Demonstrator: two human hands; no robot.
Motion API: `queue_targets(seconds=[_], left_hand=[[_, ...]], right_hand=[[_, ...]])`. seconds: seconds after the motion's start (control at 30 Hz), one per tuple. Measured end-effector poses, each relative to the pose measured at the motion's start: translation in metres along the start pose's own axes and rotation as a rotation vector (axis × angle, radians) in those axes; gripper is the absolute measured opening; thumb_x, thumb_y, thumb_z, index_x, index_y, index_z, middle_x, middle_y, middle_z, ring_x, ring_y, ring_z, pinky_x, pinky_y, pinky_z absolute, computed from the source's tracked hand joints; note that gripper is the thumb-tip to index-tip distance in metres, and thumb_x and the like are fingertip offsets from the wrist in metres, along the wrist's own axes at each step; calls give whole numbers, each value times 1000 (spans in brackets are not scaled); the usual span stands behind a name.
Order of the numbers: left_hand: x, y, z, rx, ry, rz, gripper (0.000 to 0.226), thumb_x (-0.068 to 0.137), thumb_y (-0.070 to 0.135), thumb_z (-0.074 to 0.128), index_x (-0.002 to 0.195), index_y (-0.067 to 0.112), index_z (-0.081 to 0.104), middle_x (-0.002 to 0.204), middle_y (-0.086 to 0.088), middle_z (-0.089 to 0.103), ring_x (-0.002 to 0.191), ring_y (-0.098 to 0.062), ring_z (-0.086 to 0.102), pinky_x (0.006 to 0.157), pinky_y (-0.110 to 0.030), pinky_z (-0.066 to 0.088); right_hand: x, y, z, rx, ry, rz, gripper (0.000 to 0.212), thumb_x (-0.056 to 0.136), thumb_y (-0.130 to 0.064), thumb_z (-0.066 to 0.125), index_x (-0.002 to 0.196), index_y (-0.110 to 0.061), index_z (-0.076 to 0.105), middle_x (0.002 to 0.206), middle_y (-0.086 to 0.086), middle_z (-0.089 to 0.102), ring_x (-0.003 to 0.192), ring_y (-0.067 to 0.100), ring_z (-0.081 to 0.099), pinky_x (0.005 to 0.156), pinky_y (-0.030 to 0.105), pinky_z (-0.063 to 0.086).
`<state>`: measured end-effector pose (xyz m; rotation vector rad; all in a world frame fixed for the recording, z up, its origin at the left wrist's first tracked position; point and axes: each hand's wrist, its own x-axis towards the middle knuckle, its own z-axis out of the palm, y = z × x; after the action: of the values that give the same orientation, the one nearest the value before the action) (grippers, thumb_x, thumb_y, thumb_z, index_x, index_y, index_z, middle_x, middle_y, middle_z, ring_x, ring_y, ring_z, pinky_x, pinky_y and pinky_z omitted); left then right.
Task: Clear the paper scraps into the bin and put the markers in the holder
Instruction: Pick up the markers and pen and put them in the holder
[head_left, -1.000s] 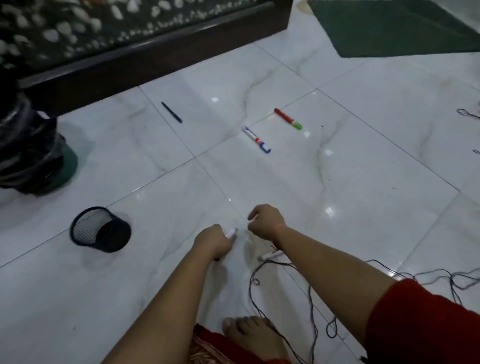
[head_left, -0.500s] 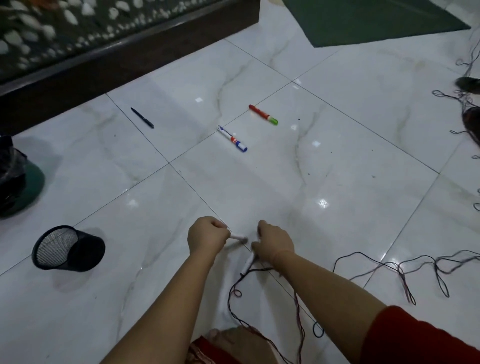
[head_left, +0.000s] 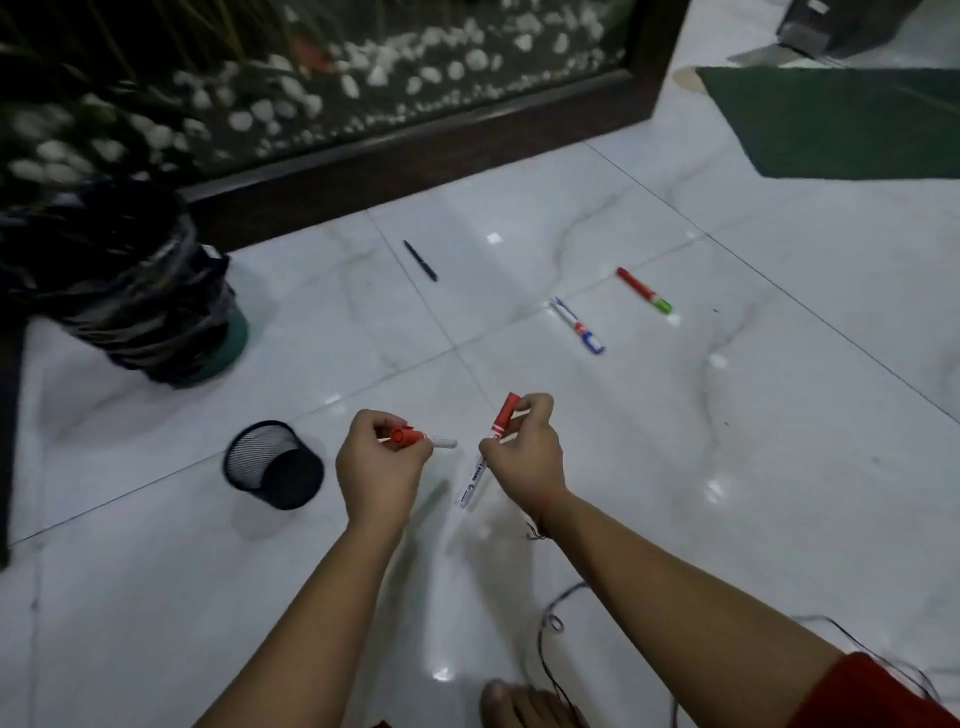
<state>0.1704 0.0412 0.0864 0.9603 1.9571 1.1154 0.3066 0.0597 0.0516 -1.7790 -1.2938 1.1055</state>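
Observation:
My left hand (head_left: 382, 462) grips a white marker with a red cap (head_left: 415, 438), held roughly level above the floor. My right hand (head_left: 522, 454) grips a second white marker with a red cap (head_left: 491, 447), cap end up and body slanting down left. A black mesh holder (head_left: 272, 464) lies on its side on the tiles, just left of my left hand. Farther off lie a blue-capped marker (head_left: 577, 326), a red marker with a green cap (head_left: 644, 290) and a black pen (head_left: 421, 261). A bin lined with a black bag (head_left: 124, 291) stands at the left.
A dark wooden frame with pebbles behind glass (head_left: 415, 150) runs along the back. A green mat (head_left: 841, 124) lies at the upper right. Thin dark wires (head_left: 545, 639) trail on the floor by my bare foot (head_left: 524, 706). A small paper scrap (head_left: 494, 238) rests on the tiles.
Both hands have lifted off the floor, each with a red-capped marker. The view has swung left and up, which brings the bin back into sight.

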Motion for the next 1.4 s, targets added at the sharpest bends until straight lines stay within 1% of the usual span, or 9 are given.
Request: queue_targets(seconds=[0.13, 0.3, 0.5, 0.63, 0.77, 0.93, 1.0, 1.23, 1.4], left_hand=[[16, 9, -56, -101, 76, -19, 21, 68, -3, 68, 78, 15, 62, 56, 9, 67, 61, -6, 58, 56, -22, 43], [45, -4, -111, -108, 256, 39, 30, 75, 6, 71, 102, 21, 71, 93, 6, 70, 88, -14, 65, 81, -28, 51], [75, -32, -128, -46, 343, 56, 30, 80, 1, 65, 106, 16, 69, 100, 3, 68, 89, -9, 63, 68, -4, 42], [93, -51, -119, -35, 280, -9, 34, 81, 1, 62, 108, 19, 66, 105, 0, 68, 100, -15, 62, 81, -20, 46], [91, -47, -113, -12, 319, 34, 32, 85, 9, 60, 114, 23, 62, 114, 1, 63, 101, -14, 59, 91, -31, 48], [66, -12, -114, 99, 284, 164, 40, 88, 10, 56, 127, 19, 55, 137, 0, 48, 113, -18, 55, 93, -24, 39], [56, 5, -111, 90, 244, 198, 35, 89, 9, 55, 124, 17, 58, 132, 2, 50, 98, -3, 55, 85, -15, 34], [52, 61, -18, -14, -201, 238, 18, 84, 8, 59, 98, 14, 69, 101, 0, 69, 96, -16, 63, 82, -25, 48], [91, 56, 75, 60, -405, 65, 23, 85, 12, 59, 106, 17, 67, 104, 1, 66, 98, -14, 61, 90, -28, 49]], right_hand=[[10, -50, 40, 78, -60, -121, 67, 74, -7, 63, 128, -29, 29, 84, -8, 59, 77, 21, 66, 74, 36, 53], [16, -94, 103, 99, -154, -258, 57, 78, -8, 63, 123, -31, 37, 84, -13, 58, 69, 14, 68, 77, 41, 57], [18, -114, 163, -1, -249, -385, 53, 84, -8, 61, 127, -26, 36, 90, -5, 62, 80, 21, 68, 78, 39, 56], [24, -110, 177, -265, -378, -474, 42, 85, -7, 57, 124, -19, 52, 111, 7, 67, 98, 23, 65, 86, 36, 53], [28, -105, 163, -324, -299, -420, 33, 84, -2, 50, 110, -13, 67, 113, 6, 69, 100, 23, 64, 85, 27, 48], [23, -119, 117, -268, -239, -277, 25, 82, -5, 53, 96, -15, 71, 95, 2, 72, 90, 20, 65, 74, 23, 46], [21, -130, 93, -268, -251, -262, 21, 81, -6, 55, 91, -17, 70, 88, 0, 70, 86, 18, 64, 68, 22, 45], [62, -125, 8, -351, -216, -233, 15, 79, -8, 61, 87, -12, 73, 87, 6, 72, 88, 24, 67, 82, 36, 55], [146, -58, -46, -412, -4, -44, 13, 83, -11, 62, 91, -13, 72, 96, 3, 72, 93, 21, 65, 76, 22, 44]])
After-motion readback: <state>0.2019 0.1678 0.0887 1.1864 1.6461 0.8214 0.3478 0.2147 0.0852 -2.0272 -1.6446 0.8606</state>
